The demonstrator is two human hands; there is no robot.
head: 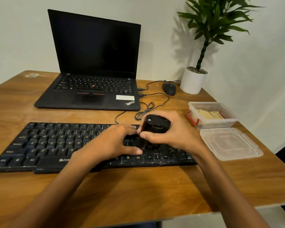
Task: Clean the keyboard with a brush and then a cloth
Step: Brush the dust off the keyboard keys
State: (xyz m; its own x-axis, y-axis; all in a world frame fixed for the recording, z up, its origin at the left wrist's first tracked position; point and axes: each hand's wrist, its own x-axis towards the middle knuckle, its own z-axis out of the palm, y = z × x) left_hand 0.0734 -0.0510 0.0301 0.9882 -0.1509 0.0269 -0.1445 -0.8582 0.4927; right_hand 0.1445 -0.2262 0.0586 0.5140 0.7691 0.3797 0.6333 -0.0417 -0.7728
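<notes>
Right hand [171, 135] fingers curled round brush [155, 126], working keyboard [48, 145] – left hand [112, 143] flat, fingers straight, steadying it. Risk – hard scrubbing could pop keycaps

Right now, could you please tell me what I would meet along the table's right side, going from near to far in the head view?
Clear lid → open plastic container → white plant pot. The mouse lies about level with the pot, so I leave it out.
</notes>
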